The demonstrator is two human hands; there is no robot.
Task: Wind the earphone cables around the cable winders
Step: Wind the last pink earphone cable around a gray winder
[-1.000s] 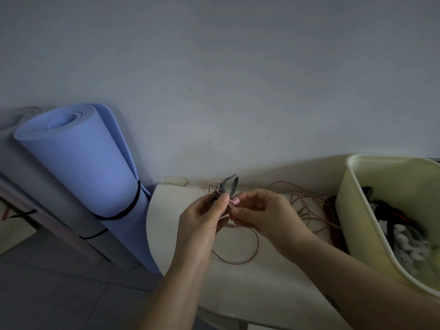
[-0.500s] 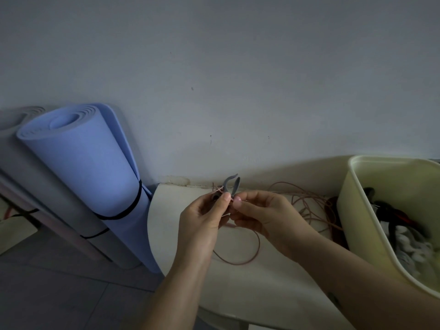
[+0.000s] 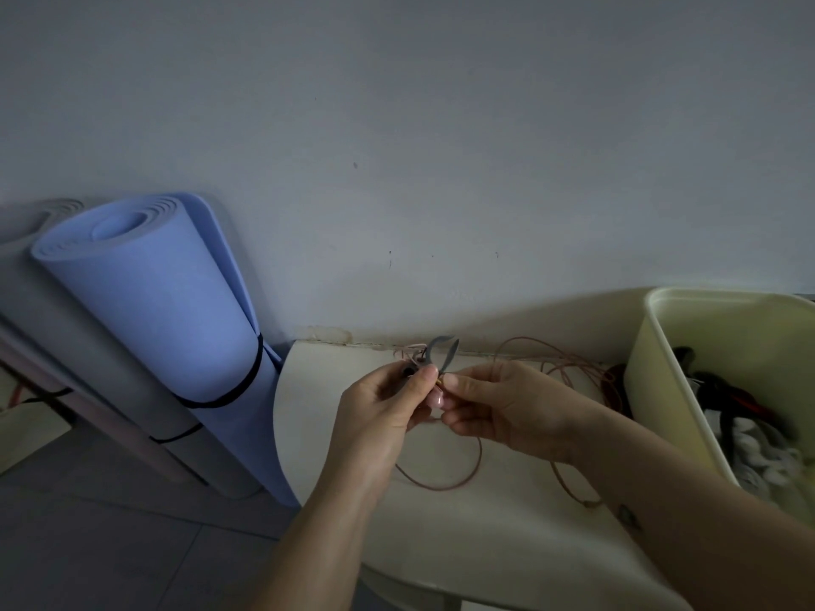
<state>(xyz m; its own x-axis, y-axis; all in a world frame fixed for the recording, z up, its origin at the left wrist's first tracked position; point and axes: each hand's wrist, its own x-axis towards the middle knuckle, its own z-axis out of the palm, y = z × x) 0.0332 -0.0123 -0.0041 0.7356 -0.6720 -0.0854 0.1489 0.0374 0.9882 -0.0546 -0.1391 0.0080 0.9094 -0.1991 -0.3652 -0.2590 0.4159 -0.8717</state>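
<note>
Nearest: bare stretch of table (image 3: pixel 485 544), no finished bundle on it. Just past that, flat on the tabletop: loose loop of pinkish cable (image 3: pixel 445 486), unwound, running up toward the hands. Above the loop, held off the table: left hand (image 3: pixel 379 416), fingers curled, thumb and forefinger pinching the base of a small grey winder (image 3: pixel 444 352), two prongs sticking up. Right hand (image 3: pixel 507 407) meeting it tip to tip, fingers curled, thumb and forefinger pinching a short bit of cable right at the winder; yellowish tip there, maybe the plug, too small to confirm. Cannot tell how many turns sit on the winder, hidden behind the fingertips; only a few pale strands visible just left of the prongs. Judging by the slack: early in this wind, either anchoring the end or laying the first turns, most of the length left to take up. Further back, near the wall: more of the same colour in loose coils (image 3: pixel 569 363), also unwound. Right of that: pale tub (image 3: pixel 648 390) holding a tangle of dark and white cords (image 3: pixel 745 434), so probably more sets to do after this one. Far left, off the table: rolled blue mat (image 3: pixel 163 310) leaning on the wall, not part of the job.
</note>
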